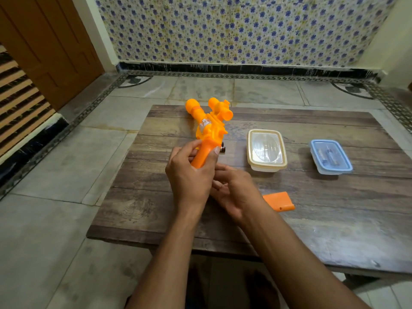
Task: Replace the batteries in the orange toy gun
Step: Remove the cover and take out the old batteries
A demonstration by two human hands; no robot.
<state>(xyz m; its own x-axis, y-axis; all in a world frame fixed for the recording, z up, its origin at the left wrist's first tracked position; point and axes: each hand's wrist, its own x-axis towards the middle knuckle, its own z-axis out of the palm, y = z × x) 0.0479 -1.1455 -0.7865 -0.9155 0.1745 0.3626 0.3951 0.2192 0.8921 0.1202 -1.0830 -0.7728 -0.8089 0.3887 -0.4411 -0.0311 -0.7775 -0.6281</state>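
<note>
Gripping orange toy gun (209, 128), unlabelled.

The light is soft, warm and moderate, falling from above so that the clear rectangular plastic box with the beige rim (266, 150) and the smaller clear box with the blue lid (331, 156) cast short, dull shadows on the worn wooden tabletop (334, 219). A pale glare sits on the beige-rimmed box's lid. The wide lens bends the blue-flowered tiled wall (245, 30) and floor lines near the edges, and the forearms at the bottom look slightly soft.
</note>
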